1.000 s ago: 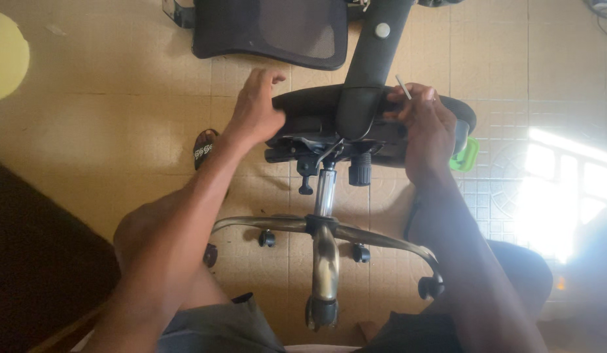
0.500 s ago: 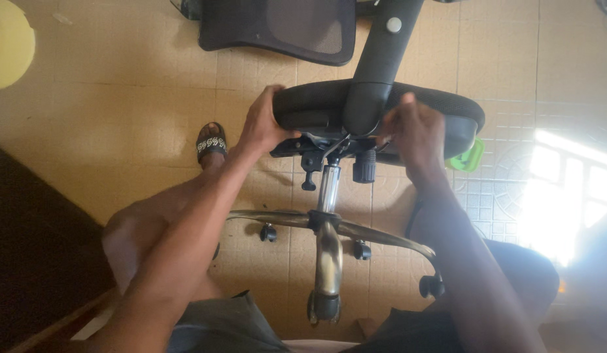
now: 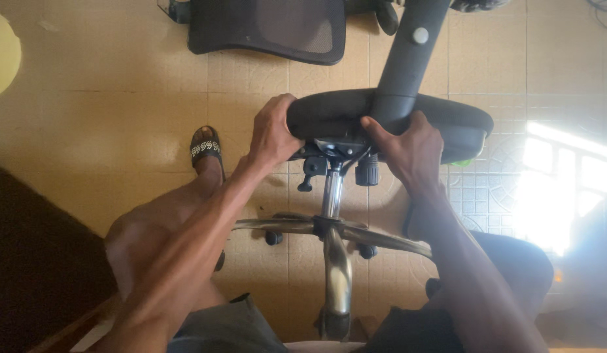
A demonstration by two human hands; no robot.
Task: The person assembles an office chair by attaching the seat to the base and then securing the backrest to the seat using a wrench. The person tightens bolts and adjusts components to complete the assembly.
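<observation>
Seat (image 3: pixel 329 117), black and padded, lies tipped on its side on the tiled floor (image 3: pixel 120 98) in the upper middle of the view, its underside mechanism (image 3: pixel 333 153) facing the camera; it sits a little higher in frame than half a second ago. Left hand (image 3: pixel 272 134) is clamped over the seat's left edge, fingers wrapped onto the pad. Right hand (image 3: pixel 411 147) grips the seat just right of the mechanism, thumb up against the black backrest bar (image 3: pixel 405 65); a second ago this hand held a thin tool at the far edge, and that tool is no longer visible. Whether the right fingers close fully around the pad cannot be told, since they lie behind the rim. A chrome column (image 3: pixel 329 193) runs from the mechanism down to the star base (image 3: pixel 336 235), whose casters (image 3: pixel 274 238) show below the arms. A round black knob (image 3: pixel 367 171) hangs beside the column. A mesh backrest (image 3: pixel 271 26) lies apart on the floor at the top. A sandalled foot (image 3: pixel 205 150) rests left of the seat. A green object (image 3: pixel 462 162) peeks out under the seat's right edge, less exposed than before.
</observation>
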